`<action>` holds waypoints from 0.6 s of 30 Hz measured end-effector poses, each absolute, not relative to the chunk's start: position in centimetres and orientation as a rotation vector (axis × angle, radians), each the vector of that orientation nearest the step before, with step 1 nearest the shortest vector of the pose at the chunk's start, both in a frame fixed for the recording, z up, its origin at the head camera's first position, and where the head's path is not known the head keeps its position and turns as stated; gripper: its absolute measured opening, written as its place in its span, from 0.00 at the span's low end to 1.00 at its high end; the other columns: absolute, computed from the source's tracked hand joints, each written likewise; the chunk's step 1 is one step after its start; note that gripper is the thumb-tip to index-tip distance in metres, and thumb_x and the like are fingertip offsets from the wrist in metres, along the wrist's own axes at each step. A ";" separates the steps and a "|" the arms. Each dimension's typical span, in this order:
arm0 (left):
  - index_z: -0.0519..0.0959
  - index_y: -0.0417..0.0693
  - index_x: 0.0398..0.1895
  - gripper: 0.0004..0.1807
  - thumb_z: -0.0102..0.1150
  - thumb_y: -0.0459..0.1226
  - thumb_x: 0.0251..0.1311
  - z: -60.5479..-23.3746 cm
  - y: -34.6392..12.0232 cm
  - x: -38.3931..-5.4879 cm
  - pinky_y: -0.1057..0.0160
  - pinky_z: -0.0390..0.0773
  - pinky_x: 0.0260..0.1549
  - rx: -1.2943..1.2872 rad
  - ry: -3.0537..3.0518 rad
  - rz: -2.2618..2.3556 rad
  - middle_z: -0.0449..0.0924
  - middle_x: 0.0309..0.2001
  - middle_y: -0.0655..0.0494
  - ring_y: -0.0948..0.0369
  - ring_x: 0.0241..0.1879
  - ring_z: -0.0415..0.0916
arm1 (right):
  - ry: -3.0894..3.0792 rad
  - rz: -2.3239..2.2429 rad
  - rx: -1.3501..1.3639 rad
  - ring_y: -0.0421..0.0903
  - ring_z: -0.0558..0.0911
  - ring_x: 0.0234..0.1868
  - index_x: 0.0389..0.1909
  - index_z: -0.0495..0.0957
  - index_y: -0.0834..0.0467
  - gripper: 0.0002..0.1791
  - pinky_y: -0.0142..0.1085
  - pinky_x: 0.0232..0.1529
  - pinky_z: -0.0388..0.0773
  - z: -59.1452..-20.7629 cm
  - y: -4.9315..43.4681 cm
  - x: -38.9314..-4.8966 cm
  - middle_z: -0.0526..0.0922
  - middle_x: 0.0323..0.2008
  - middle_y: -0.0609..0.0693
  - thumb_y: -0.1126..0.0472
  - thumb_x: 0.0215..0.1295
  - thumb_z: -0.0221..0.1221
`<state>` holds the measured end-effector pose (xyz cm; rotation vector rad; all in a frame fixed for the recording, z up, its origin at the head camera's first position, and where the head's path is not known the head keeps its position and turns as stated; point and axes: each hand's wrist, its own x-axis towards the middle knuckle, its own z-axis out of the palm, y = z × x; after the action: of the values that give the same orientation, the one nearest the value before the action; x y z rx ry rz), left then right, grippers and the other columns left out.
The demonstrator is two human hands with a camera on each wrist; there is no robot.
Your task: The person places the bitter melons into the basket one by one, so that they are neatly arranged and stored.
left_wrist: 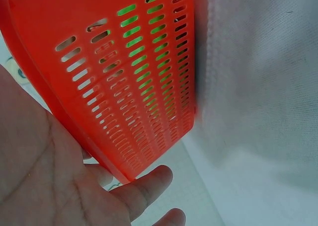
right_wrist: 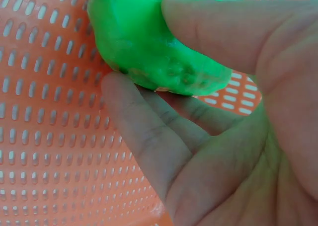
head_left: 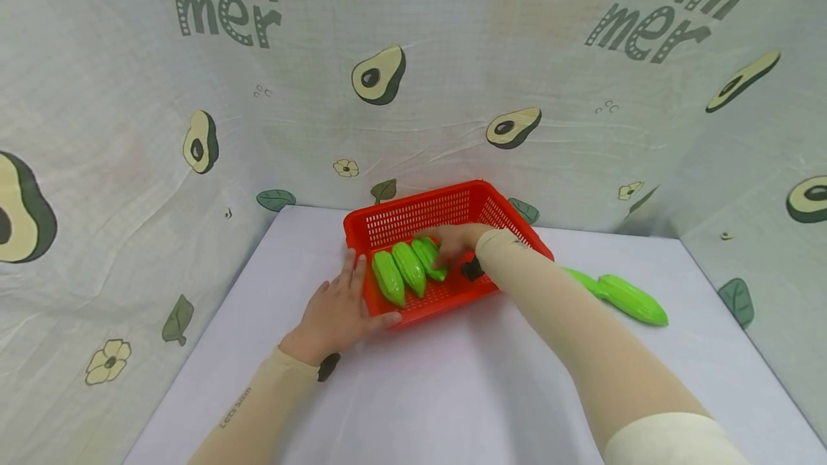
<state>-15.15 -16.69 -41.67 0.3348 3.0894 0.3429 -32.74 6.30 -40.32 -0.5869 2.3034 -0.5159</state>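
Note:
A red slatted plastic basket (head_left: pixel 381 211) holds three glossy green ridged toy vegetables lying side by side. My right hand (head_left: pixel 454 241) reaches into it and holds the rightmost vegetable (head_left: pixel 428 258). In the right wrist view, the thumb lies on one side of this green vegetable (right_wrist: pixel 144 42) and the fingers curl against the other. The middle vegetable (head_left: pixel 409 269) and the left vegetable (head_left: pixel 388 278) rest on the basket floor. At the basket's near left corner, my left hand (head_left: pixel 336 311) rests along the rim, fingers fairly straight and thumb spread along the front side.
To the right of the basket, partly behind the right sleeve (head_left: pixel 555 300), more green vegetables (head_left: pixel 633 300) lie on the white tabletop (head_left: pixel 413 393). A pale cloth (head_left: pixel 446 92) printed with avocados and lettering hangs round the back and sides.

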 end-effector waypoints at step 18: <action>0.40 0.42 0.72 0.67 0.32 0.80 0.37 -41.3 -16.6 -14.9 0.40 0.61 0.55 0.352 3.093 0.337 0.34 0.72 0.44 0.48 0.67 0.49 | 2.368 -0.412 -0.685 0.47 0.63 0.60 0.70 0.51 0.38 0.49 0.46 0.56 0.65 -39.2 6.6 -32.9 0.62 0.64 0.50 0.51 0.50 0.68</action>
<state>-14.92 -16.62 -41.27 0.3521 3.0933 0.3369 -32.90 6.61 -39.17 -0.6850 2.3679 -0.4125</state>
